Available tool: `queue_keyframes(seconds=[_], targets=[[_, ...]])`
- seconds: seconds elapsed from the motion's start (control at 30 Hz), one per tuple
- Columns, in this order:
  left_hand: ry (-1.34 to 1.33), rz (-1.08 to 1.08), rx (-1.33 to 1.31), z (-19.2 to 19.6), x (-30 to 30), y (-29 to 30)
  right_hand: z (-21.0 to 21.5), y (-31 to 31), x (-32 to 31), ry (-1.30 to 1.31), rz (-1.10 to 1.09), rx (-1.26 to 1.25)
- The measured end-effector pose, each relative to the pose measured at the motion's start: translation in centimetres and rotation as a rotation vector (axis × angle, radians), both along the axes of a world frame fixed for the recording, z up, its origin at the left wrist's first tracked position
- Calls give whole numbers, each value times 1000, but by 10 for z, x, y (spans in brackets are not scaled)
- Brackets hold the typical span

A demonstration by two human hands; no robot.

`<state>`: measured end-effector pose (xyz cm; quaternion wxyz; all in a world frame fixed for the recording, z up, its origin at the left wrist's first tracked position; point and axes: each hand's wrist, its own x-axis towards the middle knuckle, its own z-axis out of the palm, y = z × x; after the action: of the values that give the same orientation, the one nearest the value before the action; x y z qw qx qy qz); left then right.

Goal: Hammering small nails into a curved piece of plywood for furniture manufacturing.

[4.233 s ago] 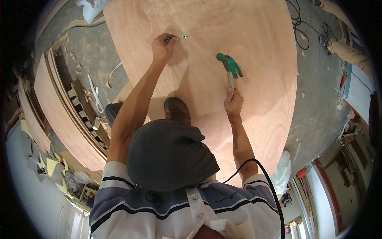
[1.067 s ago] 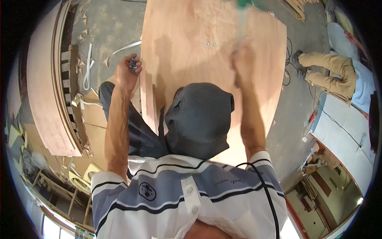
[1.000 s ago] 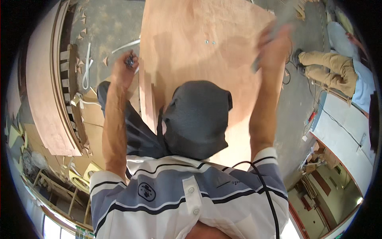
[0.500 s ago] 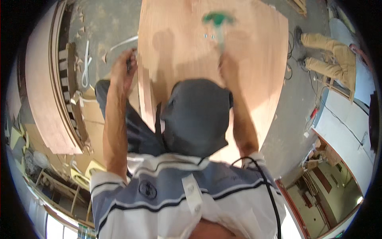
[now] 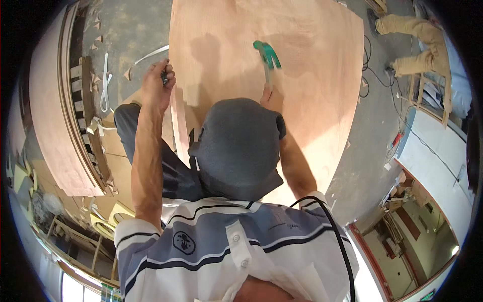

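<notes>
My right hand (image 5: 273, 97) is wrapped around the handle of a claw hammer (image 5: 265, 54) with a green head. The hammer is over the upper middle of a large plywood sheet (image 5: 317, 85); whether its head touches the wood I cannot tell. My left hand (image 5: 159, 83) is closed, just off the sheet's left edge, with small dark pieces showing between its fingers. What they are is too small to make out. Part of the right hand and the near part of the sheet are hidden behind my dark cap (image 5: 236, 151).
To the left, stacked wood panels (image 5: 53, 116) lie on a pallet (image 5: 86, 80). White strips (image 5: 105, 88) and scraps are on the floor. A person in tan trousers (image 5: 415, 35) is at the far right, near a wooden frame (image 5: 445, 95). Dark cables (image 5: 377, 80) run along the floor.
The hammer has come nearer and slightly left, and its head has turned. My left hand has closed more, its fingers curling in. The other person's legs have shifted.
</notes>
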<state>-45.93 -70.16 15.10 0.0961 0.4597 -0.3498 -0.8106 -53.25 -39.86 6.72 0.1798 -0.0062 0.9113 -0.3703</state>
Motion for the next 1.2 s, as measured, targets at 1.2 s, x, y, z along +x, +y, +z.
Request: queue_keyframes(seconds=[1.2], targets=[[92,-549,-357,-83,-313,39,-37,52,-122,213,-410,103]])
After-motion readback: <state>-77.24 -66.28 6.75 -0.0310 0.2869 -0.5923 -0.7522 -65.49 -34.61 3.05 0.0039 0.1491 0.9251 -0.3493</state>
